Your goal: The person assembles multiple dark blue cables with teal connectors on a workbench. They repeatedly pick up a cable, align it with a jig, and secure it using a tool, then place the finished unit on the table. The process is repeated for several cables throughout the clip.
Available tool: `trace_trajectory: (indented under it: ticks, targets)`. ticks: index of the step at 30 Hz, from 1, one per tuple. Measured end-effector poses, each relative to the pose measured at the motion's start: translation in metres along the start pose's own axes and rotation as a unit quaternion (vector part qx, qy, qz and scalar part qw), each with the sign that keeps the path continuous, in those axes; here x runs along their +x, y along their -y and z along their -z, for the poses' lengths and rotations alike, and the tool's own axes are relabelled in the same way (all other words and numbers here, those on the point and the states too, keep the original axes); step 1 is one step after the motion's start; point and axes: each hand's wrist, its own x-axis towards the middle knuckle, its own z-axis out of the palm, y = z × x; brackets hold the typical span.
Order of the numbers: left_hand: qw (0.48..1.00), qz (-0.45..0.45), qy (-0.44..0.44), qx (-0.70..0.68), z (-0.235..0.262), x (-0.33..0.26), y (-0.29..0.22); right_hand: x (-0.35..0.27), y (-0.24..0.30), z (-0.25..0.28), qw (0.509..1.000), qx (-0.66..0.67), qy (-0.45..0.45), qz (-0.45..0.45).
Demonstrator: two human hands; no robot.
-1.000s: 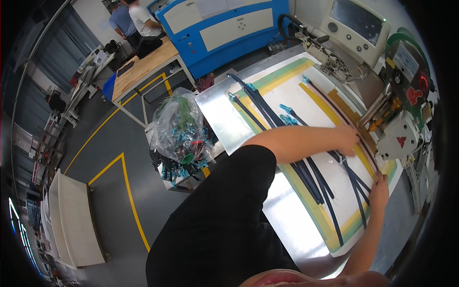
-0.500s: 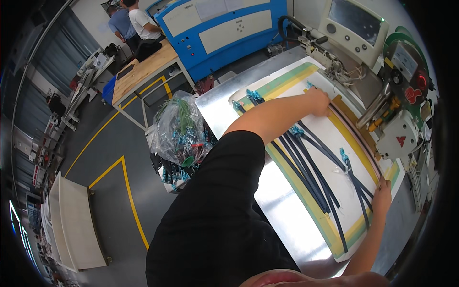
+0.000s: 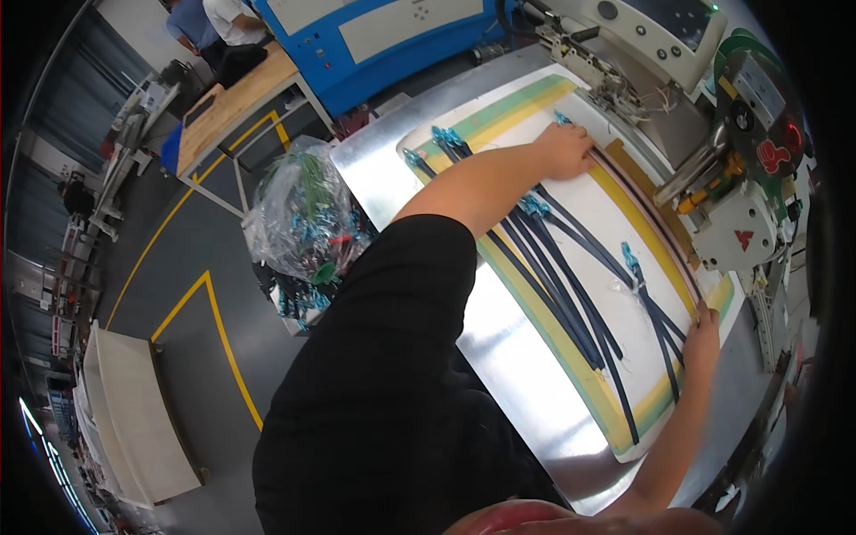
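A long thin dark strip (image 3: pixel 657 221) with a pinkish edge lies along the far right side of a white board (image 3: pixel 608 217) bordered in green and yellow. My left hand (image 3: pixel 564 150) has its fingers curled down at the strip's upper end. At the lower end, the fingertips of my right hand (image 3: pixel 702 341) pinch the strip near the board's corner. Between my arms several loose dark strips (image 3: pixel 555 290) lie across the board, some with teal-wrapped ends (image 3: pixel 535 204). A smaller bunch of dark strips (image 3: pixel 658 323) rests close to my right hand.
A machine head (image 3: pixel 743 227) stands just beyond the strip, beside a control panel (image 3: pixel 664 27). Left of the metal table (image 3: pixel 499 334) sits a clear plastic bag (image 3: pixel 290 227) of green and teal pieces. Two people stand far left behind a wooden bench (image 3: pixel 236 107).
The whole view has shifted, so the board and machine appear slightly higher and farther left. Both hands keep their places at the strip's two ends.
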Motion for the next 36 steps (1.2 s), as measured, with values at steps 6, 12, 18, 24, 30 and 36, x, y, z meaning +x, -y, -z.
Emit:
trace_trajectory:
  ticks: [6,12,18,24,30,36]
  targets:
    - [1.000,-0.011,-0.020,-0.001,-0.008,0.003,-0.006,-0.002,-0.010,0.003,0.999,0.034,0.011,0.019]
    - [0.999,-0.015,-0.021,0.021,-0.002,0.005,-0.007,0.004,0.007,0.028,0.983,0.180,0.002,-0.035]
    - [0.999,-0.024,-0.016,0.038,-0.008,0.004,0.004,0.013,0.021,0.030,0.975,0.218,0.015,0.029]
    - [0.998,-0.026,-0.025,0.052,-0.010,0.003,-0.005,0.006,0.025,0.028,0.990,0.135,0.012,-0.040]
    - [0.998,-0.015,-0.016,0.063,-0.008,0.004,-0.004,0.018,0.036,0.019,0.994,0.102,-0.001,-0.046]
    - [0.998,-0.013,-0.026,0.051,-0.009,0.004,-0.001,0.031,0.050,0.011,0.994,0.078,-0.001,-0.073]
